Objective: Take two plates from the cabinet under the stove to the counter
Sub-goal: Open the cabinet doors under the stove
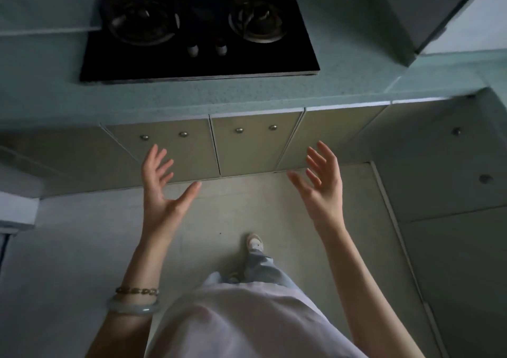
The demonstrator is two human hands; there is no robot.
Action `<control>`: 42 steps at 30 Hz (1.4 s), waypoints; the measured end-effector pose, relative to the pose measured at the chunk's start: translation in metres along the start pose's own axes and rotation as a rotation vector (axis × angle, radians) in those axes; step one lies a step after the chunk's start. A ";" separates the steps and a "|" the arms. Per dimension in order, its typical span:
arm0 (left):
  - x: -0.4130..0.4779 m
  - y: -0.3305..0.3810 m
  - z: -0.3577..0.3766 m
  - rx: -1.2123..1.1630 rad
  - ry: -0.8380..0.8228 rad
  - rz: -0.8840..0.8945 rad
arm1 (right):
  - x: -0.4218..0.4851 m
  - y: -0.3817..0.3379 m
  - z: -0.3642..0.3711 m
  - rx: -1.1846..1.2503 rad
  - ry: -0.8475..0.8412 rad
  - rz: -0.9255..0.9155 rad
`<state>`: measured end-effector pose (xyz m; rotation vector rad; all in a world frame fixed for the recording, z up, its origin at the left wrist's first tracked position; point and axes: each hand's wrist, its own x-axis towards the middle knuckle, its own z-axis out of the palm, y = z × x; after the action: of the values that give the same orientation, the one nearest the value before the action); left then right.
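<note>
Dim kitchen, seen from above: speckled worktop (247, 94) carrying black two-burner stove (200, 34). Beneath stove, cabinet doors (214, 146) closed, each fitted with small round knobs (238, 130). Plates not visible anywhere. Left hand (162, 185) and right hand (321, 182) raised in front of doors, palms facing each other, apart from doors and knobs. Grip of both hands spread, fingers splayed, empty. Two bracelets (134, 300) on left wrist. Tiled floor (82, 248) below.
</note>
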<state>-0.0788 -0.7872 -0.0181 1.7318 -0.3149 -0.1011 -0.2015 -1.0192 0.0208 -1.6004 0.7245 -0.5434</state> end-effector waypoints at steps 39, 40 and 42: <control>0.216 -0.021 -0.054 0.062 0.146 -0.003 | 0.208 -0.030 0.190 -0.046 -0.244 -0.058; 0.222 -0.023 -0.058 0.061 0.124 -0.001 | 0.207 -0.030 0.196 -0.046 -0.233 -0.057; 0.233 -0.026 -0.065 0.055 0.085 0.005 | 0.206 -0.030 0.204 -0.049 -0.220 -0.057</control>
<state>0.1641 -0.7831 -0.0061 1.7844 -0.2610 -0.0154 0.0897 -1.0236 0.0079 -1.7000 0.5320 -0.3853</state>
